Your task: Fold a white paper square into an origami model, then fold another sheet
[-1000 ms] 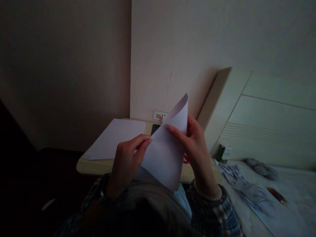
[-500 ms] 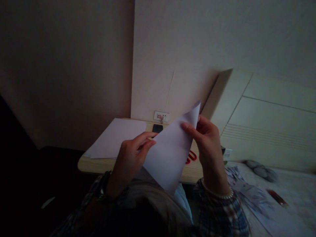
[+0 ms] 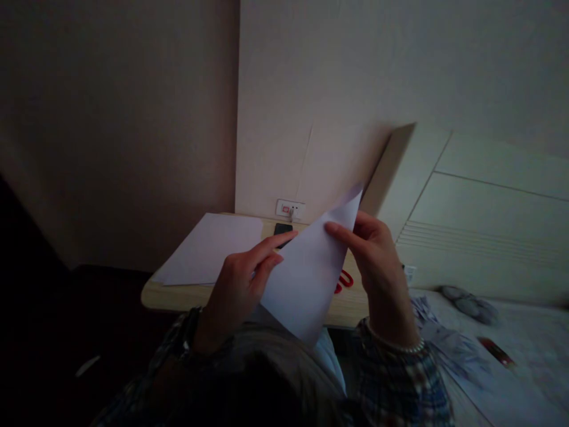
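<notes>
Sheet of paper (image 3: 306, 279): we see it held tilted in the air between both hands, above the near edge of the tabletop.
Left hand (image 3: 240, 284): closed on the sheet's left edge, forefinger stretched along it.
Right hand (image 3: 377, 261): pinching the sheet near its raised upper corner.
Tabletop (image 3: 178, 296): we make out a flat stack of paper (image 3: 213, 249) and red scissors (image 3: 343, 280), partly hidden.
Bed (image 3: 524, 332): paper scraps (image 3: 448, 344) lie on it.

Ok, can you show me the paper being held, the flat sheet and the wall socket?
held paper (image 3: 306, 279), head view, middle of its white face.
flat sheet (image 3: 213, 249), head view, its bare middle.
wall socket (image 3: 290, 209), head view, centre of its plate.
</notes>
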The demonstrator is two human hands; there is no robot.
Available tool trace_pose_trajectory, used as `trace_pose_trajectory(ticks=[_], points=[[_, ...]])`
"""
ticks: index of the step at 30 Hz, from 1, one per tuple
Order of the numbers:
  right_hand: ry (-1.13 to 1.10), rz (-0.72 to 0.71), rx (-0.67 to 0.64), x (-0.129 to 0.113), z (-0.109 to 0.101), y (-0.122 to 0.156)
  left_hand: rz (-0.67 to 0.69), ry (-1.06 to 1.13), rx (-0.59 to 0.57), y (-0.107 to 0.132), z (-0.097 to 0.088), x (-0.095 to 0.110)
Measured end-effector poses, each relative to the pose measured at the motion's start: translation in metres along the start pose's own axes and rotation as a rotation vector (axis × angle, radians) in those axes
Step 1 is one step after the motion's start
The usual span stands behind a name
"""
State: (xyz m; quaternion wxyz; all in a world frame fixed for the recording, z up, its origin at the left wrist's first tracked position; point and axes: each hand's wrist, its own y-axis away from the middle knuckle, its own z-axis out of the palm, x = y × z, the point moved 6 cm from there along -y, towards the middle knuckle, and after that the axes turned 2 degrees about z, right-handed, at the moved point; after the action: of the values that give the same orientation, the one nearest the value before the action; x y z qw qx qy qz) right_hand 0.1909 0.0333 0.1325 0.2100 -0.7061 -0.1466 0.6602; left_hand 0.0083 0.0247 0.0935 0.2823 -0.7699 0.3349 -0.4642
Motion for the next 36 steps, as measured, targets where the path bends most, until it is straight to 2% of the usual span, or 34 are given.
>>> trace_pose_trajectory(ticks=[9, 19, 24, 29, 36], points=[[0.041, 0.010, 0.041, 0.001, 0.001, 0.003, 0.011, -0.001, 0.018, 0.003, -0.001, -0.001], [0.001, 0.036, 0.028, -0.003, 0.002, 0.002, 0.009, -0.013, -0.001, 0.001, -0.002, -0.004], [0.003, 0.050, 0.055, -0.002, 0.001, 0.004, -0.029, 0.003, 0.003, 0.000, -0.003, -0.003], [-0.004, 0.007, 0.078, -0.008, 0.001, 0.005, -0.089, 0.061, 0.063, -0.009, -0.008, 0.004], [-0.016, 0.012, 0.067, -0.005, 0.008, 0.008, -0.014, 0.030, 0.133, -0.021, -0.012, 0.019]])
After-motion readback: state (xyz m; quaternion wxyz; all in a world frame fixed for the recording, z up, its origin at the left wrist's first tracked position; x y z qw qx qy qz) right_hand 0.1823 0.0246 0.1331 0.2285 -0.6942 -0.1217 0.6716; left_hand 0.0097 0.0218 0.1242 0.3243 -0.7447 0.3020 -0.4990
